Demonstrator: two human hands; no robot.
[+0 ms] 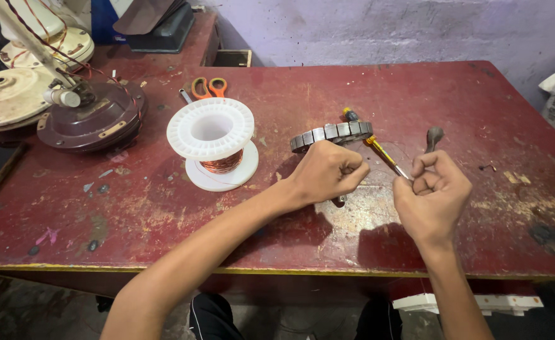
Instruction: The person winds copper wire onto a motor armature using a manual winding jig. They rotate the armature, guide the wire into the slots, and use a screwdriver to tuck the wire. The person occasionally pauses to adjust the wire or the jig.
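At centre frame on the red table (416, 94) | left hand (325, 171) fisted against the metal stator ring (331, 133) | right hand (433, 192) just right, fingers curled shut, contents unclear | yellow screwdriver (378, 148) between | copper-wire spool (213, 142) left of centre.

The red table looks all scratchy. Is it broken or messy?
Worn, not broken. The red table has paint scraped off in pale patches near the front edge, a dark stain at the right, and small scraps scattered at the left.

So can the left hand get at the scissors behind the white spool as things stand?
Probably yes. The left hand is closed near the metal ring, and the orange-handled scissors lie in the open on the table; only the white spool stands partly between, easy to reach around.
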